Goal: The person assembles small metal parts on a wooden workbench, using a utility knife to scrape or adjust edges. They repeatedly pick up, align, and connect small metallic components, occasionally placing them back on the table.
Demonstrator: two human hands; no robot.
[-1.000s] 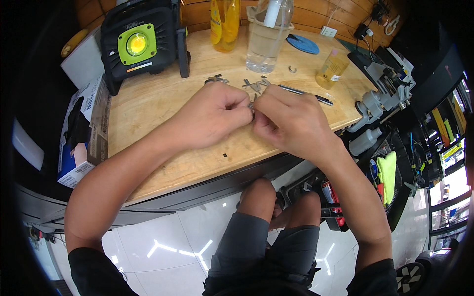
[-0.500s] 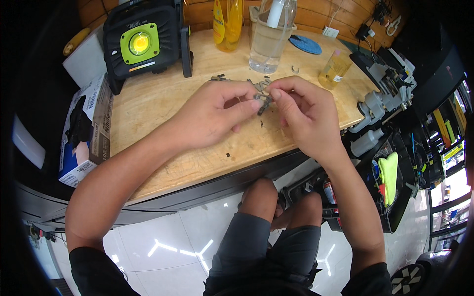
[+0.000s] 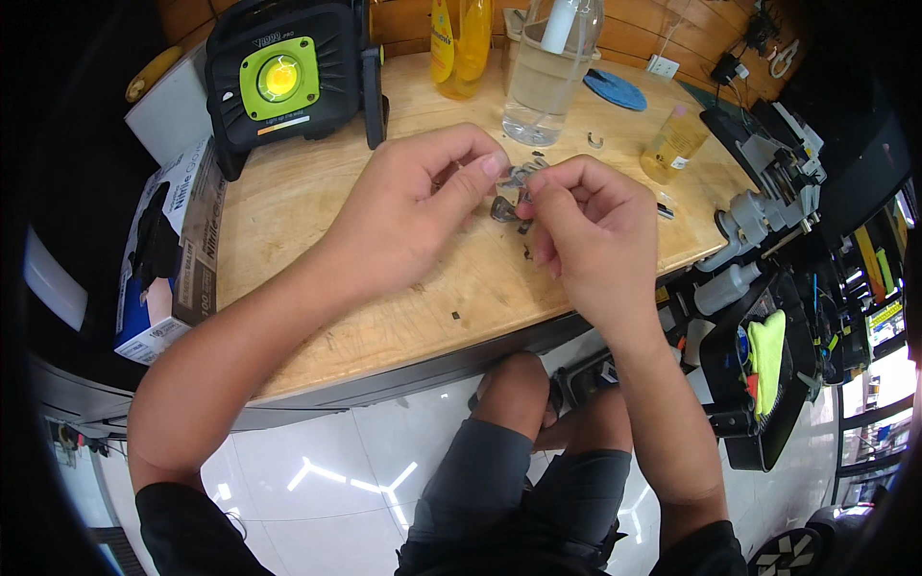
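My left hand [image 3: 413, 206] is over the worktable, its thumb and index finger pinched together; what they hold, if anything, is too small to make out. Facing it, my right hand [image 3: 597, 228] pinches a small grey piece [image 3: 524, 195] between thumb and fingertips, mostly covered by them. Just behind the fingertips, several small grey curved pieces [image 3: 523, 175] lie in a loose cluster. A dark rounded piece [image 3: 503, 209] shows between the hands; whether it is held or resting on the wood, I cannot tell.
A work lamp [image 3: 279, 82] and a glove box [image 3: 173, 254] stand at left. Behind are an orange liquid bottle [image 3: 461, 48], a clear spray bottle [image 3: 543, 91] and a blue pad [image 3: 615, 89]. At right are a yellowish container [image 3: 674, 149] and a grey vise [image 3: 754, 221].
My fingertips have drawn apart slightly, and the dark rounded piece now shows between them. The whole view has shifted, moving the tabletop things a little to the right.
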